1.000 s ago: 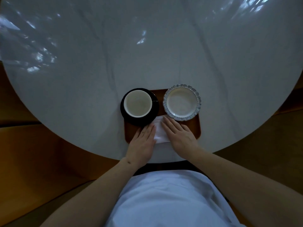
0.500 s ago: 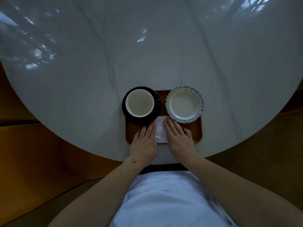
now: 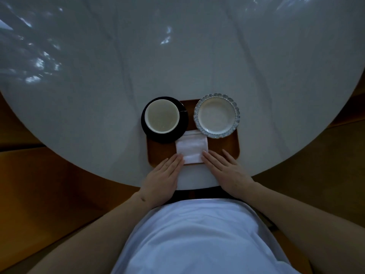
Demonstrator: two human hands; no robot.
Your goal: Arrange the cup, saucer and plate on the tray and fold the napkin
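A brown wooden tray (image 3: 231, 147) lies near the table's front edge. On its left stands a white cup (image 3: 162, 117) on a black saucer (image 3: 183, 127). A small white plate (image 3: 216, 116) with a scalloped grey rim sits on the tray's right. A folded white napkin (image 3: 192, 150) lies flat in the tray's front middle. My left hand (image 3: 164, 175) rests flat just left of the napkin's near corner, fingers together and touching its edge. My right hand (image 3: 227, 169) lies flat to the napkin's right, fingers spread, holding nothing.
The round white marble table (image 3: 177, 66) stretches far beyond the tray. Orange-brown floor or seating (image 3: 39, 184) surrounds the table's near edge. My white shirt (image 3: 197, 238) fills the bottom of the view.
Both hands have slid back off the napkin towards me and apart, uncovering the folded napkin, which now lies flat in full view on the tray.
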